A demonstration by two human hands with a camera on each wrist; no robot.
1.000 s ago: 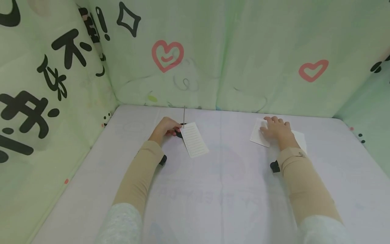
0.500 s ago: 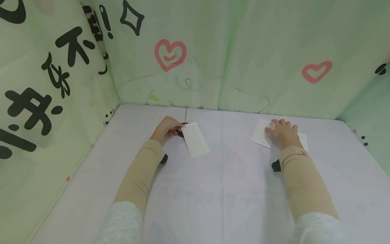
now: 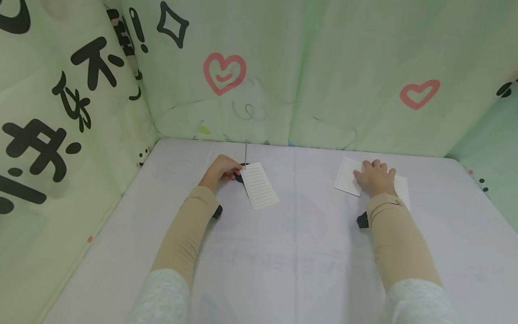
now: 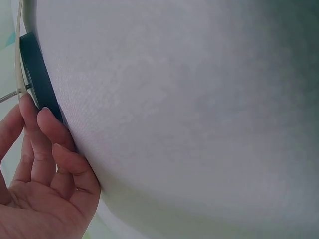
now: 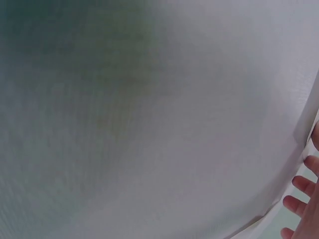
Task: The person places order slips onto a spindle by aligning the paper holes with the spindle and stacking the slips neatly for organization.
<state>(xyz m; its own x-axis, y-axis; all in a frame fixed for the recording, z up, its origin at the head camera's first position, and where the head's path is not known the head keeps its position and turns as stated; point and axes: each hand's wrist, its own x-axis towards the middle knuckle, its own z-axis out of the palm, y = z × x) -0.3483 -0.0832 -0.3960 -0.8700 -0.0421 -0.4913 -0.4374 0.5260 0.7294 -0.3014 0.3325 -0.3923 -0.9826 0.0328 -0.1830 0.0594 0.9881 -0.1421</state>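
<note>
One lined sheet [image 3: 260,185] sits at the upright spike [image 3: 246,153], its corner pinched by the left hand [image 3: 223,171], presumably for steadiness; right hand [image 3: 376,177], fingers spread, touches loose papers [image 3: 348,176].

tan lower sleeves [image 3: 184,234], pale mottled uppers [image 3: 163,292], black wrist cameras [image 3: 363,220]

On the table [image 3: 307,252], a spike [image 3: 246,150] stands left of papers [image 3: 346,177].
</note>
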